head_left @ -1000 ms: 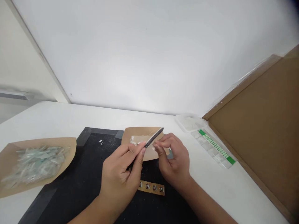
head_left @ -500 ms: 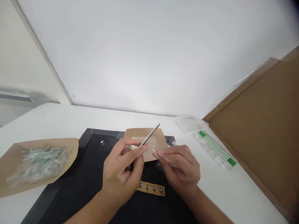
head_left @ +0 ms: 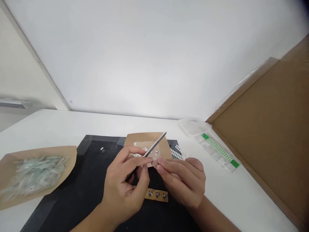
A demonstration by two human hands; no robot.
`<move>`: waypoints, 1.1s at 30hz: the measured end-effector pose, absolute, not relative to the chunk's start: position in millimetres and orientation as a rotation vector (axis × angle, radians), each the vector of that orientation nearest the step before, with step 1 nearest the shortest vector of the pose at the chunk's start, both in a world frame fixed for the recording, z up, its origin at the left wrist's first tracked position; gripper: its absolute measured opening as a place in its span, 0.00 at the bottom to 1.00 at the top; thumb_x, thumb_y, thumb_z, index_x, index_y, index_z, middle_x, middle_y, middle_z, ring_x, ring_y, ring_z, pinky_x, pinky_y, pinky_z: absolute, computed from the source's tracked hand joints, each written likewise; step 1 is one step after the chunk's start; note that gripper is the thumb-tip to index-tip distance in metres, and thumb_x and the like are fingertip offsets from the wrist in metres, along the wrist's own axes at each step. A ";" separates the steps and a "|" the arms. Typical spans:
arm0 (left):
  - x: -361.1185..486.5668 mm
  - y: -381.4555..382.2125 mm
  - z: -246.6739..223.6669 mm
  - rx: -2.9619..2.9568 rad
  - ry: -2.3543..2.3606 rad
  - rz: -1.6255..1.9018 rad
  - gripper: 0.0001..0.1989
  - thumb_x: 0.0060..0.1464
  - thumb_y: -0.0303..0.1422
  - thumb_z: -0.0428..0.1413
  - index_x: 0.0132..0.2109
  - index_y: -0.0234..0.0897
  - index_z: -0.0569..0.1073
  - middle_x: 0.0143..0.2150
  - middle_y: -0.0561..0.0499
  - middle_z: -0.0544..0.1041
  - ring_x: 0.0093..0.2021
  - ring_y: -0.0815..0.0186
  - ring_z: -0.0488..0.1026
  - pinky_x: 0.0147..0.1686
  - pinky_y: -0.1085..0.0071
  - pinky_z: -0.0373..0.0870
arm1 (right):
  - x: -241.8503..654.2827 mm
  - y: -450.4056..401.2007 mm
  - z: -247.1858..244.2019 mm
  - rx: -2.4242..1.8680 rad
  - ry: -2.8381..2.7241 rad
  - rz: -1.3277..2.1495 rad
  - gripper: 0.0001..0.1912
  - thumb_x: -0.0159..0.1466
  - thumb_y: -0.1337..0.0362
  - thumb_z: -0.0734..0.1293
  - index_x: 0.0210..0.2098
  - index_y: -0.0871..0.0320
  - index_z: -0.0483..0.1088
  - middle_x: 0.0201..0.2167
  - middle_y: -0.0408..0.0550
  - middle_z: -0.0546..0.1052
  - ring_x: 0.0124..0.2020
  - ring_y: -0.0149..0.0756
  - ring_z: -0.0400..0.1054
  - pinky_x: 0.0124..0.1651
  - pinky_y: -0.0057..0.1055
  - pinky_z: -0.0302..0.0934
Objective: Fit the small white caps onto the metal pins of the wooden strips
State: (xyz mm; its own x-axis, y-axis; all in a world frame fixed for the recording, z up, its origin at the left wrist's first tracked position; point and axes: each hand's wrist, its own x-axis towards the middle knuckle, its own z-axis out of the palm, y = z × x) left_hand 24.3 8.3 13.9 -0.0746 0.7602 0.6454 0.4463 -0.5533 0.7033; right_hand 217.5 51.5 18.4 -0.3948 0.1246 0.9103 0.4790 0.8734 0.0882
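My left hand (head_left: 125,178) is closed around a slim black-and-white stick-like tool (head_left: 156,143), which slants up to the right. Its index fingertip meets a small translucent piece (head_left: 155,161) that my right hand (head_left: 184,180) pinches between thumb and fingers. What this piece is, I cannot make out. Behind the fingers lies a brown paper tray (head_left: 137,138) with small white pieces (head_left: 145,149) in it. Below the hands, a tan strip (head_left: 156,195) bears several small shiny metal parts; my left hand covers its left end.
A black mat (head_left: 79,190) lies under the hands. At left stands a brown paper tray (head_left: 72,161) heaped with clear plastic pieces (head_left: 38,174). To the right are a sheet of white stickers (head_left: 177,154), a clear bag with a green label (head_left: 219,149), a translucent container (head_left: 193,126) and a cardboard wall (head_left: 265,129).
My hands have come together, and the left index fingertip now meets the translucent piece at my right fingertips. More of the white sticker sheet shows. The view has shifted slightly.
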 end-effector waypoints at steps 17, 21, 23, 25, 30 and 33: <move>25.5 10.6 11.5 1.746 1.204 1.601 0.08 0.62 0.27 0.61 0.43 0.41 0.85 0.47 0.45 0.78 0.45 0.62 0.82 0.35 0.75 0.79 | 224.4 37.7 27.0 -0.501 -2.083 -0.472 0.11 0.74 0.73 0.66 0.42 0.59 0.82 0.43 0.49 0.88 0.44 0.35 0.85 0.31 0.32 0.64; 25.9 13.1 11.5 1.699 1.136 1.590 0.08 0.62 0.27 0.62 0.43 0.41 0.86 0.46 0.44 0.79 0.44 0.62 0.82 0.32 0.76 0.79 | 224.2 39.8 26.1 -0.501 -2.068 -0.463 0.09 0.71 0.74 0.68 0.40 0.60 0.82 0.41 0.48 0.89 0.41 0.36 0.85 0.29 0.32 0.65; 26.0 14.0 10.7 1.690 1.116 1.595 0.08 0.61 0.27 0.63 0.42 0.42 0.87 0.45 0.44 0.79 0.42 0.63 0.82 0.33 0.76 0.79 | 222.2 42.2 23.9 -0.508 -2.026 -0.454 0.08 0.71 0.74 0.69 0.38 0.59 0.81 0.38 0.46 0.89 0.38 0.35 0.85 0.28 0.32 0.65; 25.7 14.0 9.6 1.687 1.108 1.587 0.08 0.61 0.27 0.63 0.42 0.43 0.87 0.46 0.45 0.80 0.41 0.65 0.82 0.33 0.76 0.78 | 220.5 44.2 21.2 -0.522 -1.993 -0.441 0.09 0.71 0.74 0.70 0.37 0.57 0.81 0.38 0.44 0.88 0.36 0.33 0.84 0.29 0.32 0.63; 24.4 14.6 8.5 1.725 1.128 1.542 0.07 0.62 0.28 0.63 0.42 0.43 0.87 0.46 0.45 0.79 0.38 0.66 0.82 0.31 0.76 0.79 | 220.7 46.2 15.3 -0.543 -2.002 -0.369 0.06 0.70 0.73 0.72 0.37 0.56 0.80 0.38 0.44 0.88 0.37 0.34 0.84 0.32 0.34 0.61; 23.9 16.9 9.4 1.798 1.146 1.543 0.08 0.62 0.27 0.63 0.42 0.43 0.86 0.45 0.46 0.80 0.44 0.63 0.82 0.38 0.73 0.81 | 220.8 47.9 13.4 -0.578 -1.982 -0.313 0.06 0.68 0.72 0.74 0.37 0.56 0.79 0.37 0.42 0.88 0.34 0.32 0.83 0.33 0.34 0.60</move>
State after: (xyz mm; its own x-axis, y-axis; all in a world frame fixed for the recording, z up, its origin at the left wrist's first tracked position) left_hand 23.9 16.9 9.4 0.0012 0.8431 0.5378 0.2714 -0.5179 0.8113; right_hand 220.8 47.9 13.4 -0.3797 0.2627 0.8870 0.5230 0.8519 -0.0284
